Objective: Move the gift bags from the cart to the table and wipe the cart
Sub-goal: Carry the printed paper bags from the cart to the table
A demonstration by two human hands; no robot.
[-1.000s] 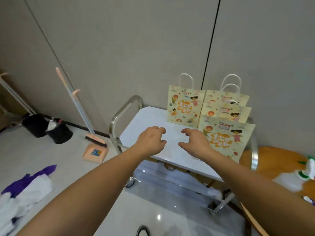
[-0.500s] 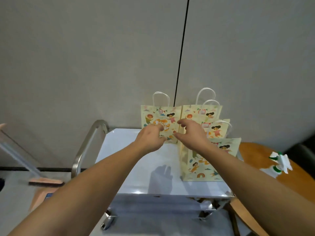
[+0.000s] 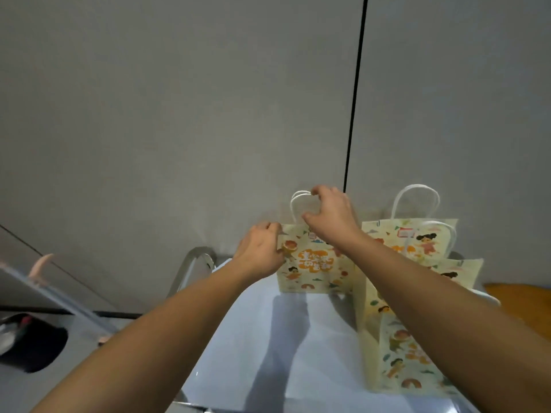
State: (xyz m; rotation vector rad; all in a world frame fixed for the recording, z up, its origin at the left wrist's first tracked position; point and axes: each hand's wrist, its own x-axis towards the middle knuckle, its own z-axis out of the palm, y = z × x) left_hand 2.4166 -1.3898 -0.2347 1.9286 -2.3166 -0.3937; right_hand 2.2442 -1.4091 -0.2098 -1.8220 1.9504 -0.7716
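Several pale yellow gift bags with cartoon prints and white rope handles stand on the white top of the steel cart (image 3: 256, 338). My left hand (image 3: 259, 253) pinches the upper left edge of the far-left bag (image 3: 313, 263). My right hand (image 3: 331, 217) curls its fingers over that bag's white handle (image 3: 298, 201). Another bag (image 3: 417, 236) stands behind to the right. A nearer bag (image 3: 396, 353) sits under my right forearm at the cart's right side.
A grey panelled wall with a black seam rises right behind the cart. The cart's chrome handle (image 3: 190, 263) is at its left end. A round orange table (image 3: 518, 305) lies at the right. A broom handle (image 3: 59, 296) and a black bin (image 3: 32, 344) stand at the left.
Both hands moved forward from above the cart top to the far-left bag. The left hand now pinches its edge and the right hand has closed over its handle. The view tilted upward.
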